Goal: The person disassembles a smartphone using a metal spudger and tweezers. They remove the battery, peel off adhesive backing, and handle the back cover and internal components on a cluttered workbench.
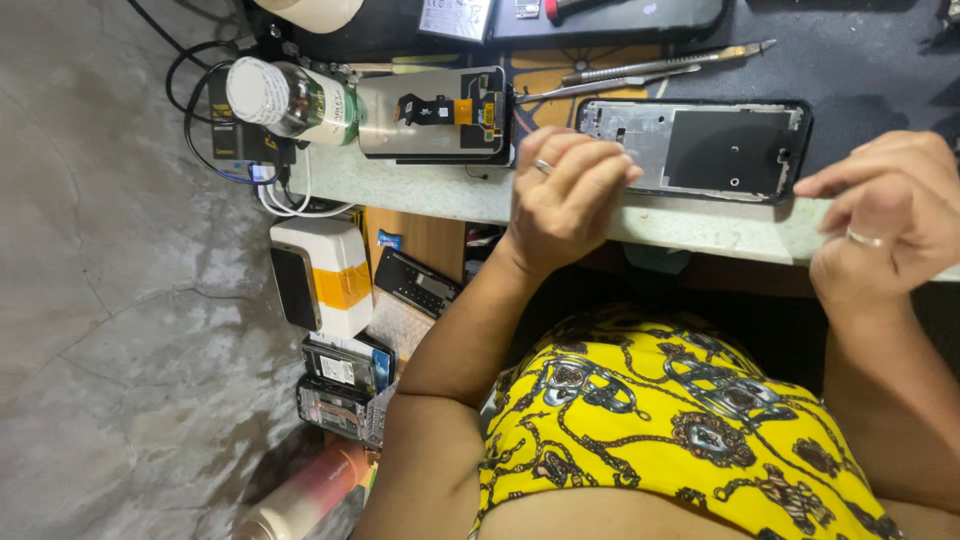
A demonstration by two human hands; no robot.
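Pale worktop point(450, 195) edge: both hands flank phone frame point(735, 150)

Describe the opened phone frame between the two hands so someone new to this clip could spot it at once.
Start at the pale stone bench edge along the dark mat. The phone frame lies just behind it, between the left hand and right hand. Unlike the screen panel with its orange flex cable, it shows a bare metal interior with a dark rectangular patch.

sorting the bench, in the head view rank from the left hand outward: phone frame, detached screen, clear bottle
1. phone frame: under the left hand, touching its fingers.
2. detached screen: lying face down just beyond the hand on the counter.
3. clear bottle: on its side past the screen, at the counter's end.
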